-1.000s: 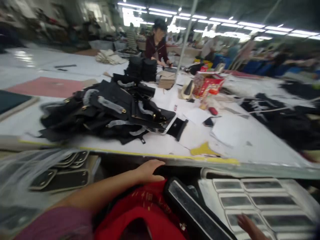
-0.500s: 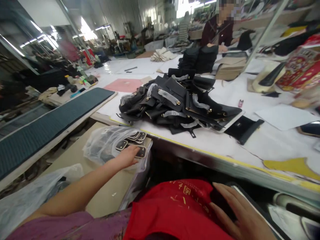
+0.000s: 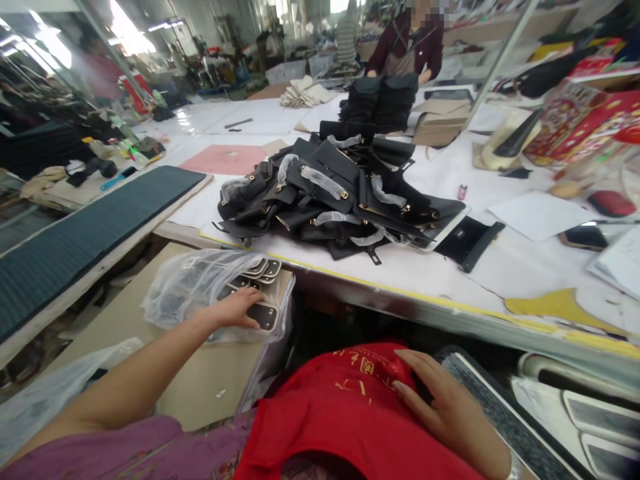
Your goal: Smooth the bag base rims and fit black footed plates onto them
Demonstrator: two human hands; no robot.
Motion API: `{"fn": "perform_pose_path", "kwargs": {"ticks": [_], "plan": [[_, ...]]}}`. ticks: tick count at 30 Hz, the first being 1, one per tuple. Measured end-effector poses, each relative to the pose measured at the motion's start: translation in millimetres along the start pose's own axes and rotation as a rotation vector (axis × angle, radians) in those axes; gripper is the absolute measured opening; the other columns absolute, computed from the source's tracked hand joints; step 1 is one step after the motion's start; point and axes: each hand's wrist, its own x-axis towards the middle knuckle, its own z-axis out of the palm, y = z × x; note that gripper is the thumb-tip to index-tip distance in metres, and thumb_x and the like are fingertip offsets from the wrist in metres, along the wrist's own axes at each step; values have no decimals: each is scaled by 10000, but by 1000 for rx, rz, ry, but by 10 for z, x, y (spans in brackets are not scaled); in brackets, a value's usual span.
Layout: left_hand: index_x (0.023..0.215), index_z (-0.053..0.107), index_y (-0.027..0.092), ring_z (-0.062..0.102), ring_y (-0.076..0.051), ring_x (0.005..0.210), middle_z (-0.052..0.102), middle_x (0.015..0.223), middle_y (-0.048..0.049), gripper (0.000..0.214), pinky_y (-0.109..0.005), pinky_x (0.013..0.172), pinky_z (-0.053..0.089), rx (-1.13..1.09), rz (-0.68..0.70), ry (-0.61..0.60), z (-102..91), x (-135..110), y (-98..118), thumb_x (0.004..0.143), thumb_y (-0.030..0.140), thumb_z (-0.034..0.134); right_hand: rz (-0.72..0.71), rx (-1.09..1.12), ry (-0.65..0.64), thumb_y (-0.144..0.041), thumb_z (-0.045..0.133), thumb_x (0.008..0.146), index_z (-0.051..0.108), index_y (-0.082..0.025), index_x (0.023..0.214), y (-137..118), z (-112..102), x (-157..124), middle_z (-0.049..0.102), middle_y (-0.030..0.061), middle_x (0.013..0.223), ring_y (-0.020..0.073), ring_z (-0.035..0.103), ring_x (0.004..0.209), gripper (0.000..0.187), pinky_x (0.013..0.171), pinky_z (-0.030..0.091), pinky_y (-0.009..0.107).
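My left hand (image 3: 239, 308) reaches to a clear plastic bag (image 3: 175, 287) on a brown board (image 3: 210, 387). Its fingers and thumb are closed on the end of a flat dark tab (image 3: 265, 316) with pale edging and small metal studs. Similar tabs (image 3: 270, 269) lie stacked at the bag's mouth, just beyond the hand. Lower right, my right hand (image 3: 437, 397) rests against the red apron (image 3: 330, 413) on my lap, fingers stretched out and holding nothing visible. A dark gap shows beneath its fingers.
On the white table (image 3: 395, 273) lies a pile of black bag pieces (image 3: 330, 187) with plastic-wrapped handles. A yellow piece (image 3: 555, 307) lies near its edge. White-edged panels (image 3: 595, 413) stand at lower right. Across the table, a co-worker (image 3: 410, 47) stands behind black stacks (image 3: 380, 103).
The tab under my left hand has shifted slightly toward me, away from the stack. My right hand stays by the apron. The view has turned a little to the right.
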Motion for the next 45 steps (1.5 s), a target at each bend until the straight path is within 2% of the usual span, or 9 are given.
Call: {"fn": "perform_pose_path", "kwargs": {"ticks": [7, 11, 14, 22, 25, 32, 39, 42, 45], "plan": [[938, 563, 185, 518, -247, 979, 554, 1012, -75, 366, -346, 857, 400, 12, -38, 60, -8, -84, 62, 660, 380, 699, -14, 201, -170, -367, 459, 867, 554, -172, 1160, -205, 230, 555, 590, 125, 1162, 221, 575, 1057, 365, 932, 473, 383], [1046, 533, 173, 498, -251, 1041, 540, 1099, -97, 461, -347, 889, 398, 8, -129, 109, -122, -142, -194, 671, 394, 684, -44, 295, -311, -296, 499, 841, 575, -130, 1140, -314, 553, 836, 609, 131, 1102, 210, 590, 1008, 350, 909, 474, 334], [1027, 564, 174, 525, -249, 1022, 564, 1093, -87, 478, -326, 874, 414, 22, -149, 44, -231, -184, -464, 618, 376, 706, -41, 292, -395, -277, 523, 827, 586, -113, 1134, -376, 763, 970, 615, 134, 1071, 214, 595, 980, 353, 895, 469, 328], [1151, 501, 131, 561, -325, 979, 549, 1115, -198, 497, -435, 781, 449, 211, -329, -99, -136, -185, -757, 659, 148, 564, -45, 278, -455, -295, 541, 819, 600, -131, 1118, -465, 940, 1138, 616, 120, 1048, 206, 602, 922, 346, 857, 470, 314], [1115, 521, 115, 568, -312, 940, 567, 1074, -194, 478, -417, 771, 454, 230, -312, -128, -114, -157, -811, 639, 142, 570, -32, 280, -459, -295, 534, 823, 601, -133, 1116, -445, 989, 1148, 619, 120, 1038, 204, 605, 905, 341, 845, 474, 317], [723, 645, 165, 546, -277, 931, 593, 928, -108, 117, -353, 832, 427, 163, -127, -197, -242, -204, -794, 618, 211, 620, -29, 273, -485, -285, 522, 826, 601, -124, 1119, -408, 1046, 1146, 620, 127, 1041, 211, 604, 918, 343, 852, 473, 327], [1026, 582, 169, 551, -242, 950, 570, 1029, -80, 523, -296, 800, 432, -1, -72, -154, -347, -85, -502, 621, 482, 689, -54, 274, -485, -288, 539, 817, 603, -127, 1112, -469, 1066, 1220, 620, 119, 1031, 199, 608, 890, 342, 831, 479, 306], [1174, 511, 193, 523, -260, 1045, 554, 1147, -91, 646, -311, 873, 404, 27, -13, -209, -325, -77, -533, 591, 353, 738, -47, 274, -482, -283, 537, 821, 602, -120, 1113, -479, 1039, 1225, 620, 119, 1026, 194, 608, 873, 341, 819, 482, 303], [1106, 561, 183, 509, -300, 1052, 558, 1127, -124, 597, -367, 890, 391, 143, 4, -226, -240, -101, -578, 538, 170, 743, -9, 258, -481, -283, 535, 823, 600, -129, 1120, -467, 999, 1215, 621, 119, 1030, 199, 607, 886, 340, 826, 479, 313]]}}
